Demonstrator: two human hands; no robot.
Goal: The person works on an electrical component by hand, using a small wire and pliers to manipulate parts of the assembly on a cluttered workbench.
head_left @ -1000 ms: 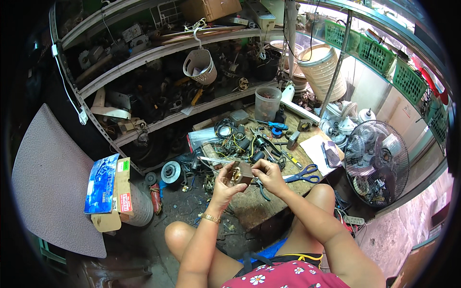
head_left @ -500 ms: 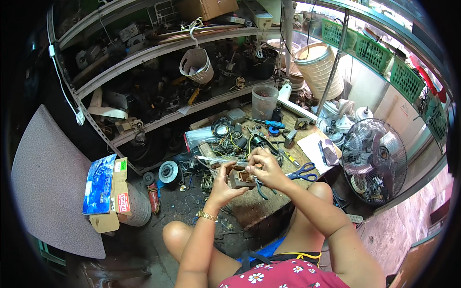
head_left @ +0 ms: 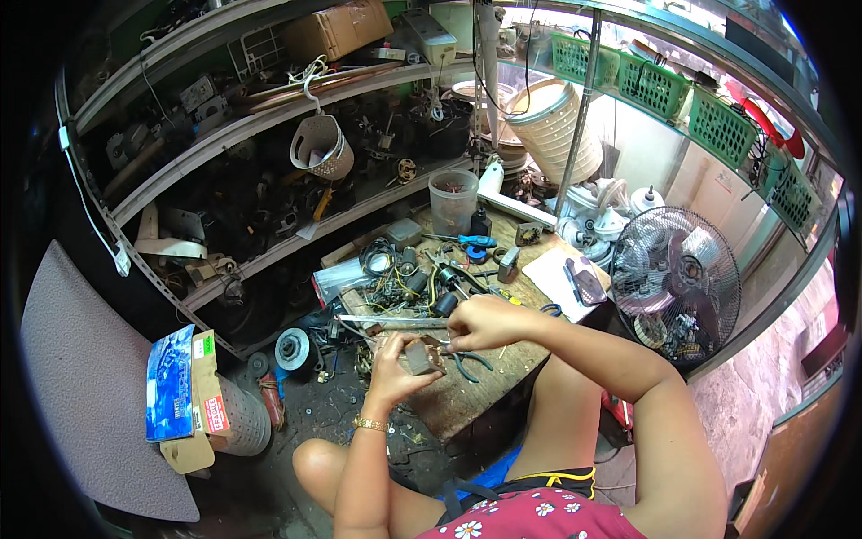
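My left hand [head_left: 391,372], a gold bracelet at its wrist, is closed around a small grey block-shaped part [head_left: 418,357] with brown at its edge. The part is held up above the near left of the wooden work board [head_left: 476,406]. Just right of it, my right hand [head_left: 483,322] has its fingers pinched together near the part's far side. Whatever is between those fingers is too small to make out. Teal-handled pliers [head_left: 473,366] lie on the board just beneath the hands. Scissors with blue handles [head_left: 550,310] are mostly hidden behind my right forearm.
Tangled wires [head_left: 395,289] and tools crowd the board's left and far side, by a clear plastic tub [head_left: 452,205]. A phone [head_left: 588,283] rests on paper at the right. Beyond stands a fan cage [head_left: 675,283]; a carton-topped bin [head_left: 242,418] is at left.
The block has been tilted, hiding the brown inside that showed before. My right hand has moved from over it to its right side. The whole view has shifted slightly.
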